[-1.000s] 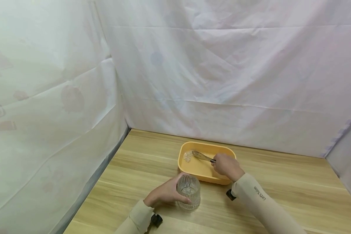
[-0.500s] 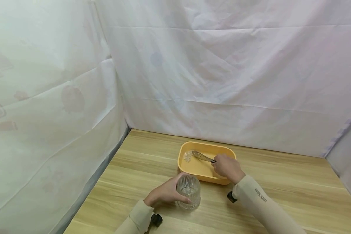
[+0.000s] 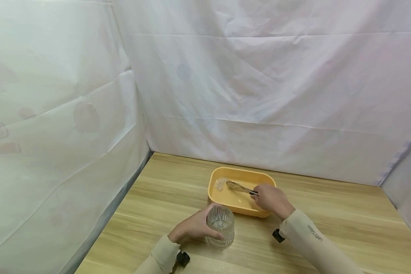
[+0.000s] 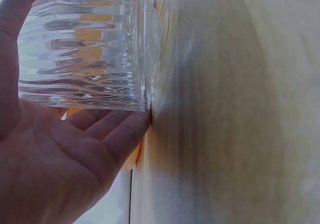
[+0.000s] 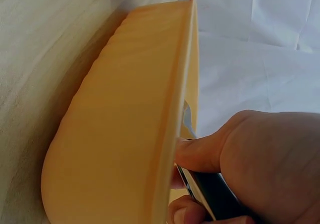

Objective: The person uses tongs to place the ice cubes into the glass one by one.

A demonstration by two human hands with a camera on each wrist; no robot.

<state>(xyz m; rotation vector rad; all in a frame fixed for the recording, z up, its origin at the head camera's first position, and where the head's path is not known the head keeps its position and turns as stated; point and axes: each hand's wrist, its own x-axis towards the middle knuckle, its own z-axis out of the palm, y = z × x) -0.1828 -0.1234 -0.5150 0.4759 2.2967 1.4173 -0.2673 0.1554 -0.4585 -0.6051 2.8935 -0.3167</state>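
Observation:
My left hand [image 3: 196, 224] grips a ribbed clear glass [image 3: 221, 226] that stands upright on the table, thumb on the near side and fingers behind it. Inside, something clear shows at the bottom, too faint to tell. In the left wrist view the glass [image 4: 85, 49] rests against the palm [image 4: 55, 159]. My right hand [image 3: 270, 198] holds metal tongs [image 3: 238, 187] with black handles [image 5: 215, 194], reaching into a yellow tray [image 3: 241, 209]. Beside the tongs' tips, several clear pieces like ice cubes [image 3: 220, 184] lie at the tray's left end. Whether the tips touch one is unclear.
The wooden table [image 3: 171, 182] carries the tray just beyond the glass. White sheets [image 3: 260, 95] hang behind the table and along its left side. The tray's raised wall [image 5: 115, 114] stands between the right wrist camera and the tray's inside.
The right hand and the tongs have shifted slightly to the right, the tips drawing a little away from the clear pieces. The left hand and the glass have stayed in place.

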